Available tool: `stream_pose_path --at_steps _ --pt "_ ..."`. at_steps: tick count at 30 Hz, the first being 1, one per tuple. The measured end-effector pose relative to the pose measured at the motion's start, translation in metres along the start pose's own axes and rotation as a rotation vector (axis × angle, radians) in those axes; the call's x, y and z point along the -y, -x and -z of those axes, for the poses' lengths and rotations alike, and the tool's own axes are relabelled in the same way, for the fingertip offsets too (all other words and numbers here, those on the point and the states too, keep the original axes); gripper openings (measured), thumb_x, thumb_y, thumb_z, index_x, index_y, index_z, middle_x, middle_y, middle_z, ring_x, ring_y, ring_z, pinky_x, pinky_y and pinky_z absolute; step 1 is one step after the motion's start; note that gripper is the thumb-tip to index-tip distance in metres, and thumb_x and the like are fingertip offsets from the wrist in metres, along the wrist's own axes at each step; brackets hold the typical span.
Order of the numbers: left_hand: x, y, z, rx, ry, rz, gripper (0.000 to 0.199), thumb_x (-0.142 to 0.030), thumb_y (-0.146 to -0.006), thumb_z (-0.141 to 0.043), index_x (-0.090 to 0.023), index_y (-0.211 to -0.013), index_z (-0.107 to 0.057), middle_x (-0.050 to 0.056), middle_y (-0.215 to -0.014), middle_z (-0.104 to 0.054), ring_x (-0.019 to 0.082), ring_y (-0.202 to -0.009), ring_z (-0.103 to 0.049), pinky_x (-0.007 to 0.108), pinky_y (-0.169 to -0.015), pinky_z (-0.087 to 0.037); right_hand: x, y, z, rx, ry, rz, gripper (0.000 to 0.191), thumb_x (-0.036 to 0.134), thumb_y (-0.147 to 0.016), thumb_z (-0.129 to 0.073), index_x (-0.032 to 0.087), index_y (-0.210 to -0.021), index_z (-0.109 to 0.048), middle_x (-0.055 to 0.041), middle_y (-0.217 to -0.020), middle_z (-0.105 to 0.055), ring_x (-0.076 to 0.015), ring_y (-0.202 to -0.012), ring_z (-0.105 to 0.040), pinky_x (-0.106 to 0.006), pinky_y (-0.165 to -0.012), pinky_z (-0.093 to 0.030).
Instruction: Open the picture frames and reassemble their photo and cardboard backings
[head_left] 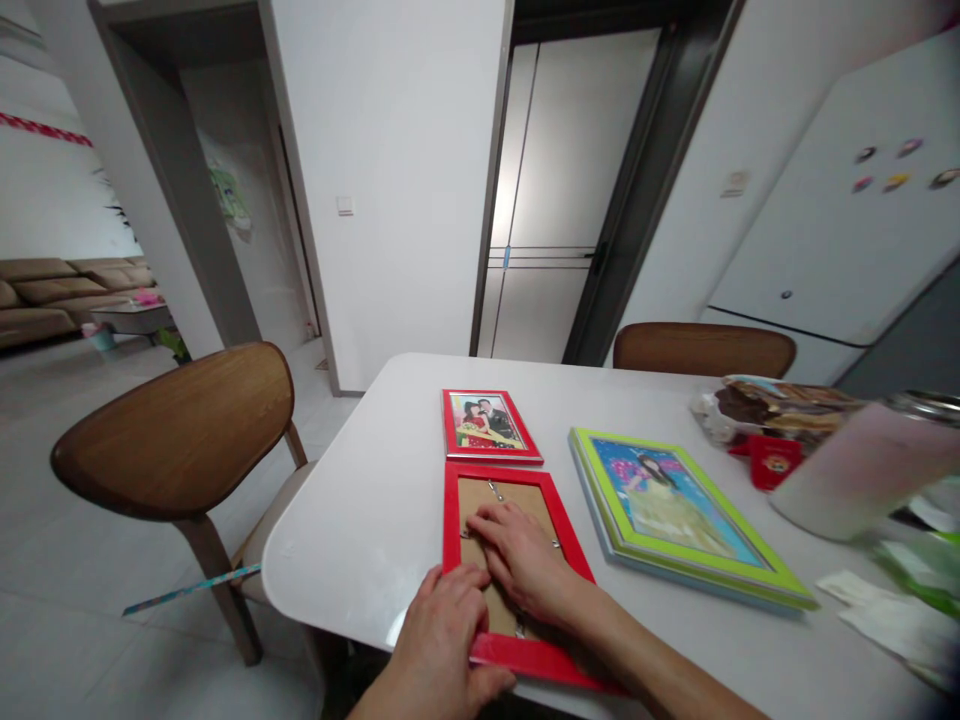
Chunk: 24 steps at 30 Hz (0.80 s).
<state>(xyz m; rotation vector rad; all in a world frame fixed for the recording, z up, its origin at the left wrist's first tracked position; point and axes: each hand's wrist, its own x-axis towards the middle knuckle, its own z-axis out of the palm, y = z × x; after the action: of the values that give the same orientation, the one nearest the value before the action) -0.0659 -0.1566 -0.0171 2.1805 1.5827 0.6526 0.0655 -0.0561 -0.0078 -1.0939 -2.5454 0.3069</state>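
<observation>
A red picture frame [451, 516] lies face down near the table's front edge, its brown backing board [525, 492] showing. Small metal clips [495, 490] sit along the edges of the backing. My left hand [448, 640] grips the frame's near left corner, thumb at the lower rail and fingers over the left side. Across the middle of the backing lies my right hand [525, 560], palm down, fingers stretched toward the clip on the left; its thumb is hidden. Just beyond, a second red picture frame [491, 425] lies face up with a photo of two people.
To the right lies a stack of picture frames, a green one [675, 500] on top. Further right are a pale pink tumbler [862, 465], a red packet [772, 460], a plastic bag [787, 405] and tissues [892, 620]. Wooden chairs [180, 430] stand left and behind the white table [352, 540].
</observation>
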Motion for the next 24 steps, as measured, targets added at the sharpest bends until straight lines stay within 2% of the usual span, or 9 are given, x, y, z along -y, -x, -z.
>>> stream_pose_path --at_steps 3,8,12,15,18,21,22,24 --pt "-0.002 0.001 -0.002 -0.012 0.013 0.005 0.034 -0.030 -0.057 -0.070 -0.019 -0.085 -0.054 0.005 -0.121 -0.048 0.022 -0.112 -0.040 0.042 -0.099 -0.022 -0.016 -0.016 0.000 -0.088 0.003 -0.179 0.027 0.019 -0.075 -0.043 0.016 -0.099 -0.056 -0.0072 -0.095 -0.060 -0.0160 -0.086 -0.052 -0.025 -0.075 -0.036" --pt "-0.006 0.000 -0.006 -0.040 0.016 0.058 0.041 -0.034 -0.053 -0.072 -0.018 -0.087 -0.055 0.008 -0.119 -0.049 0.024 -0.110 -0.042 0.044 -0.099 -0.020 -0.043 -0.043 -0.008 -0.141 0.041 -0.387 0.020 0.027 -0.075 -0.044 0.017 -0.071 -0.061 -0.0076 -0.075 -0.063 -0.0177 -0.071 -0.056 -0.026 -0.060 -0.035" --pt "-0.008 -0.002 -0.010 -0.072 0.008 0.065 0.040 -0.032 -0.056 -0.070 -0.017 -0.089 -0.055 0.008 -0.117 -0.050 0.024 -0.108 -0.043 0.043 -0.099 -0.021 -0.045 -0.051 -0.014 -0.187 0.025 -0.470 0.019 0.027 -0.074 -0.045 0.016 -0.070 -0.060 -0.0092 -0.075 -0.063 -0.0182 -0.071 -0.056 -0.026 -0.058 -0.034" --pt "-0.005 -0.003 -0.014 -0.070 0.014 0.049 0.044 -0.030 -0.053 -0.072 -0.016 -0.090 -0.054 0.011 -0.116 -0.050 0.027 -0.107 -0.044 0.045 -0.099 -0.021 -0.040 -0.051 -0.008 -0.223 -0.039 -0.462 0.020 0.026 -0.074 -0.045 0.014 -0.068 -0.060 -0.0100 -0.071 -0.063 -0.0181 -0.068 -0.056 -0.026 -0.058 -0.035" --pt "0.003 -0.002 -0.013 -0.077 0.046 -0.006 0.041 -0.028 -0.052 -0.071 -0.015 -0.086 -0.053 0.012 -0.109 -0.053 0.029 -0.104 -0.046 0.048 -0.097 -0.023 -0.043 -0.041 0.010 -0.267 -0.145 -0.395 0.025 0.031 -0.076 -0.041 0.015 -0.069 -0.060 -0.0079 -0.071 -0.063 -0.0170 -0.067 -0.057 -0.026 -0.061 -0.038" --pt "0.012 0.001 -0.006 -0.158 0.140 -0.070 0.028 -0.031 -0.059 -0.067 -0.018 -0.077 -0.050 0.010 -0.098 -0.055 0.027 -0.094 -0.050 0.046 -0.090 -0.032 -0.052 -0.014 0.030 -0.365 -0.268 -0.367 0.031 0.037 -0.076 -0.039 0.016 -0.088 -0.059 -0.0079 -0.090 -0.063 -0.0171 -0.079 -0.057 -0.027 -0.069 -0.041" --pt "0.013 0.001 -0.004 -0.204 0.195 -0.074 0.025 -0.032 -0.061 -0.065 -0.018 -0.074 -0.049 0.009 -0.096 -0.054 0.025 -0.091 -0.050 0.043 -0.085 -0.037 -0.053 -0.003 0.033 -0.433 -0.387 -0.418 0.033 0.038 -0.075 -0.040 0.016 -0.093 -0.057 -0.0085 -0.094 -0.062 -0.0176 -0.081 -0.057 -0.028 -0.070 -0.042" --pt "0.010 0.000 -0.003 -0.322 0.344 -0.045 0.023 -0.036 -0.064 -0.061 -0.019 -0.069 -0.046 0.008 -0.092 -0.054 0.024 -0.086 -0.051 0.037 -0.077 -0.041 -0.048 0.020 0.031 -0.556 -0.780 -0.568 0.036 0.041 -0.072 -0.044 0.016 -0.098 -0.054 -0.0091 -0.095 -0.061 -0.0184 -0.080 -0.057 -0.030 -0.068 -0.044"
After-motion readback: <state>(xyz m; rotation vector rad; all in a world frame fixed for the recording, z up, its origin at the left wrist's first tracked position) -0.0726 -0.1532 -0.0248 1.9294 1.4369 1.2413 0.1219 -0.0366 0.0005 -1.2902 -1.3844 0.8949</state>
